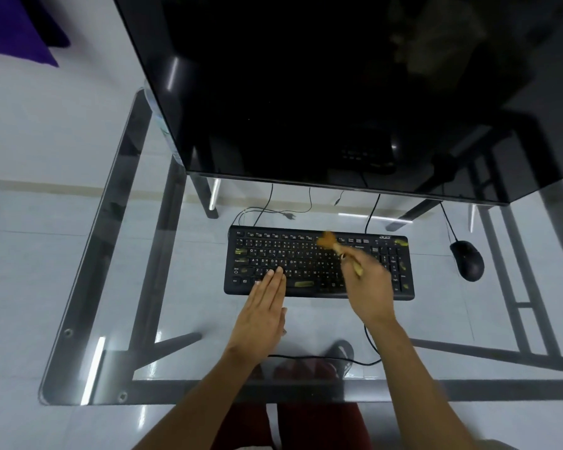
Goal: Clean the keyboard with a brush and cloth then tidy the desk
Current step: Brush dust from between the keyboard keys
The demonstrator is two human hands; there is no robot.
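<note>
The left hand [263,311] lies flat and open, palm down, fingers together; its fingertips [275,273] rest on the lower-left keys of the keyboard [319,263], while its heel sits on the glass surface [182,287] just in front of the keyboard's near edge. To the right of that hand, the right hand [369,287] is closed around the handle of a brush [333,245]. The brush runs up and to the left from the right hand's fingers, and its tan bristles are over the upper middle rows of keys, beyond the left hand's fingertips. The brush and right hand are blurred, so whether the bristles touch the keys cannot be told.

The keyboard is black and lies square across the surface under both hands, with yellowish smudges on several keys and on the space bar between the two hands. A black mouse [467,260] sits on the surface well to the right of the right hand, apart from the keyboard. Beyond both hands stands a large dark monitor [322,92], its lower edge past the keyboard's far side. A cable [325,358] runs below the glass near the wrists.
</note>
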